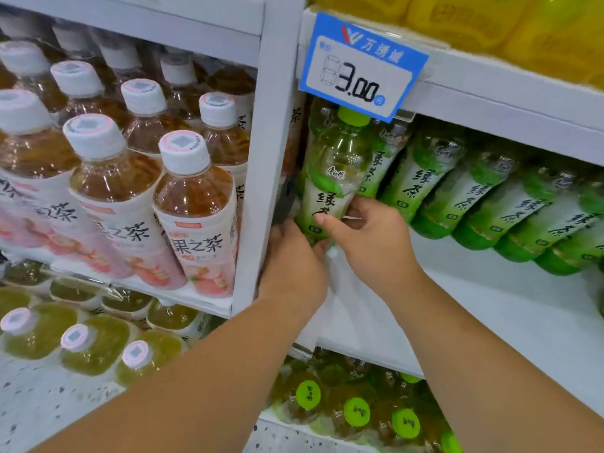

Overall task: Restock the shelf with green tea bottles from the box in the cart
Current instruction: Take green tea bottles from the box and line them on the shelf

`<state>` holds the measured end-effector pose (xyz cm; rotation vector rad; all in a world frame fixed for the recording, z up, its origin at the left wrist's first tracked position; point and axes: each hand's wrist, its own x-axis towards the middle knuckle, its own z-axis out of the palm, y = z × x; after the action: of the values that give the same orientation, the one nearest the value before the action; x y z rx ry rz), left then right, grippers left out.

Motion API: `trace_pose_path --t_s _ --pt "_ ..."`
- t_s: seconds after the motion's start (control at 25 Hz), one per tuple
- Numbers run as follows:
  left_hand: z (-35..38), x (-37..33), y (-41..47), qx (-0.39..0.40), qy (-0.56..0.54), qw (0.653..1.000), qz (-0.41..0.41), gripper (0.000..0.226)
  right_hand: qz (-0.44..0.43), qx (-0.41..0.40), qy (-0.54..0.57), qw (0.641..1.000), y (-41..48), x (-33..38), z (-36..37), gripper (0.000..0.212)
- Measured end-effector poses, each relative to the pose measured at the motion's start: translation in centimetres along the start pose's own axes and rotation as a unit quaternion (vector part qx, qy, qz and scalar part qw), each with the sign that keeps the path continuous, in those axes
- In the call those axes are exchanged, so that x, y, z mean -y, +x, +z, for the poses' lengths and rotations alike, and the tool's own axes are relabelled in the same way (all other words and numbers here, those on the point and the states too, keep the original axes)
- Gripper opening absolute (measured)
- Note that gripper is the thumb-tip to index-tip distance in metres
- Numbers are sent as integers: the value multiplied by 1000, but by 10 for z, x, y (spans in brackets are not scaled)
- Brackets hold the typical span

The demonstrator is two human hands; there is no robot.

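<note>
A green tea bottle (pixel 330 178) with a green cap and green-white label stands at the left end of the white shelf (pixel 490 315), tight against the upright divider. Both hands hold its lower part: my left hand (pixel 294 256) wraps the base from the left, and my right hand (pixel 369 233) grips the label from the right. Behind it and to its right runs a row of several more green tea bottles (pixel 457 194). The box and cart are out of view.
A blue price tag (pixel 362 65) reading 3.00 hangs just above the held bottle's cap. Peach tea bottles (pixel 192 204) fill the left bay. Green-capped bottles (pixel 356 411) sit on the shelf below, yellow packs (pixel 523 24) above. The white shelf surface to the right front is bare.
</note>
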<state>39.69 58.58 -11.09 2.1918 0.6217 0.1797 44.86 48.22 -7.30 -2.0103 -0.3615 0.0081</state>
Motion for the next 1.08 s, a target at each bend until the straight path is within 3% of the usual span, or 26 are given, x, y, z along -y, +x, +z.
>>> trace_pose_path --t_s 0.2,0.6,0.76,0.88,1.08 --pt "2 -1 11 -3 -41 998 -41 48 3 -15 0 1000 16 0 14 20" --pt "-4 -11 23 7 -207 975 -79 56 14 -31 -28 999 23 -3 22 34" --pt "-8 -11 18 37 -124 987 -92 75 34 -19 -51 998 18 -2 19 34" --pt "-14 -5 -1 81 -57 994 -43 79 75 -17 -75 994 4 -5 7 39" --pt "-29 3 -35 83 -71 993 45 58 194 -47 33 979 -35 -18 -17 29"
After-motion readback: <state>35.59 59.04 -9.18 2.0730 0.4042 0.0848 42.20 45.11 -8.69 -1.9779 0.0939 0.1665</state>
